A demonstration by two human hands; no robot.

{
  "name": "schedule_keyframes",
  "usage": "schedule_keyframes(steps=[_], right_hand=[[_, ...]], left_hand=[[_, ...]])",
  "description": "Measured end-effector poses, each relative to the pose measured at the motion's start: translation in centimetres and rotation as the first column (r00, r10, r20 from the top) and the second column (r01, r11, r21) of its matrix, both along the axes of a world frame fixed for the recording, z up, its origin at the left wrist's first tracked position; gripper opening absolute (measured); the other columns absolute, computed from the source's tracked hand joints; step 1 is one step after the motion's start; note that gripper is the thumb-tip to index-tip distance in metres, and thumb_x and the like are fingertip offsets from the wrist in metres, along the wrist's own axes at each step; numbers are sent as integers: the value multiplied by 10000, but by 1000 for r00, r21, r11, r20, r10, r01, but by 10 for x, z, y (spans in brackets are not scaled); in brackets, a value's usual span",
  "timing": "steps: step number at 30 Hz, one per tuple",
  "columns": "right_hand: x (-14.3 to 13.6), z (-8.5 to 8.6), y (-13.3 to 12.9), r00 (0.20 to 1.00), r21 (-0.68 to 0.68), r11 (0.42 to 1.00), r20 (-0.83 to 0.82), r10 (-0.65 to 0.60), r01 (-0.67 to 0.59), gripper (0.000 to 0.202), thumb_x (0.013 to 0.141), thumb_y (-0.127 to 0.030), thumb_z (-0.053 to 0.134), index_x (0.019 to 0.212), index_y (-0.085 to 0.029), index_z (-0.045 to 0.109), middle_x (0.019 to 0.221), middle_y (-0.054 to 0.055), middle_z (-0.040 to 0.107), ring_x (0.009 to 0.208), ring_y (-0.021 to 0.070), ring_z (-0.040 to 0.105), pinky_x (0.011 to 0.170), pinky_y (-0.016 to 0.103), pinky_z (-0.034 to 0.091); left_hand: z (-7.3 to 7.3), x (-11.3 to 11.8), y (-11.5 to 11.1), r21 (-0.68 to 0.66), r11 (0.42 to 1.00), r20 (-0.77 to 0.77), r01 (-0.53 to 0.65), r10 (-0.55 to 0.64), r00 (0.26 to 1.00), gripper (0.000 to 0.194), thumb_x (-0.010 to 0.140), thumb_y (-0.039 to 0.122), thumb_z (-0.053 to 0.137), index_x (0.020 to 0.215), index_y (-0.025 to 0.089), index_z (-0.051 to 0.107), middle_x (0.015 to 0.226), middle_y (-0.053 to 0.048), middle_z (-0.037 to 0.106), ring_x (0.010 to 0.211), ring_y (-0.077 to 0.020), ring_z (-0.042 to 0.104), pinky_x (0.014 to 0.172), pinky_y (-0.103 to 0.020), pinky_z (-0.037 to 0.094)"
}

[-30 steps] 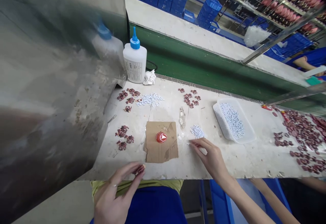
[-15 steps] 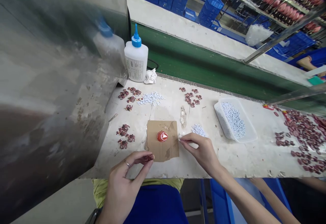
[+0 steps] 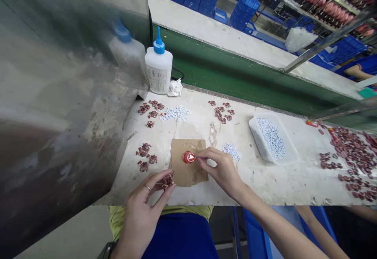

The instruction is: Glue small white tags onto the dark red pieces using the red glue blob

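Note:
Between the thumb and fingers of my left hand [image 3: 144,204] is a small dark reddish-brown figure [image 3: 167,181] with a light edge. My right hand [image 3: 216,166] is pinched at the rim of a small red cap [image 3: 188,157] with something white and shiny in it. What the right fingertips hold is too small to make out here. The cap rests on a brown cardboard square [image 3: 180,175]. Several more brown figures [image 3: 143,149] lie in groups to the left, and others [image 3: 219,111] lie farther back. Small white-and-blue pieces [image 3: 231,150] are heaped just beyond my right hand.
A white bottle [image 3: 159,70] with a blue nozzle stands at the back left beside crumpled tissue [image 3: 176,88]. A metal panel [image 3: 73,86] walls the left side. To the right are a plastic tub [image 3: 290,155] of small pieces and many brown parts [image 3: 350,145]. A co-worker's arm [image 3: 319,227] shows lower right.
My right hand has moved left from the cardboard's right edge to the red cap. The left hand has tilted the brown figure, so more of it shows.

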State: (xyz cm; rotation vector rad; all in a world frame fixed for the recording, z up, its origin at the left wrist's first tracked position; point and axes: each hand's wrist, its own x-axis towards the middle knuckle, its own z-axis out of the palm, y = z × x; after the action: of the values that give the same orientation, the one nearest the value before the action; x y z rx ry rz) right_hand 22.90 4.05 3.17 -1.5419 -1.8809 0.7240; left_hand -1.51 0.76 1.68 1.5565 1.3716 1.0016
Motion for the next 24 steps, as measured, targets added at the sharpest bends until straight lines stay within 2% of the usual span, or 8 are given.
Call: schedule_keyframes(steps=[5, 7, 10, 14, 18, 24], right_hand=[[0, -3, 0, 1000, 5, 1000, -9, 2, -2, 161, 972, -161, 621, 964, -242, 759, 916, 32, 763, 772, 187, 721, 703, 326, 594], [0, 0, -1, 1000, 1, 1000, -28, -10, 10, 158, 968, -159, 625, 970, -240, 760, 929, 35, 767, 791, 191, 725, 713, 334, 594], [-3, 12, -5, 993, -26, 999, -114, -31, 28, 151, 940, -144, 649, 960, -245, 759, 909, 27, 771, 797, 192, 729, 720, 340, 597], [-15, 39, -18, 954, -88, 996, -299, -26, 0, 153, 885, -113, 700, 901, -252, 760, 870, 8, 786, 798, 188, 738, 723, 341, 603], [-27, 61, -29, 908, -85, 992, -415, 52, -96, 200, 892, -103, 721, 977, -276, 778, 932, 9, 803, 855, 187, 758, 759, 345, 625], [-30, 64, -32, 886, -103, 981, -454, 98, -162, 137, 931, -136, 721, 1006, -234, 782, 934, 20, 798, 836, 160, 754, 735, 296, 616]], left_hand=[[2, 1, 3, 174, 980, -165, 102, -73, 984, 241, 1001, 256, 594, 1208, 274, 717, 1136, -3, 744, 1032, -61, 731, 916, -72, 548], [4, 3, 3, 262, 960, -154, 95, -56, 987, 218, 984, 214, 621, 1174, 255, 719, 1088, -4, 738, 993, -64, 727, 924, -104, 557], [9, 5, 2, 335, 940, -120, 60, -21, 993, 202, 918, 192, 716, 1106, 266, 708, 999, 56, 768, 874, -39, 737, 909, -87, 558], [23, 8, 0, 332, 942, -104, 45, -10, 995, 220, 865, 203, 774, 1053, 300, 712, 967, 118, 787, 773, -29, 750, 844, -51, 571], [33, 10, 0, 295, 954, -63, 56, -39, 997, 202, 872, 213, 765, 1045, 311, 728, 964, 129, 785, 750, -38, 753, 843, -62, 591], [36, 11, -1, 262, 962, -30, 79, -74, 997, 287, 838, 97, 768, 1057, 280, 737, 977, 106, 789, 778, -46, 762, 865, -54, 584]])
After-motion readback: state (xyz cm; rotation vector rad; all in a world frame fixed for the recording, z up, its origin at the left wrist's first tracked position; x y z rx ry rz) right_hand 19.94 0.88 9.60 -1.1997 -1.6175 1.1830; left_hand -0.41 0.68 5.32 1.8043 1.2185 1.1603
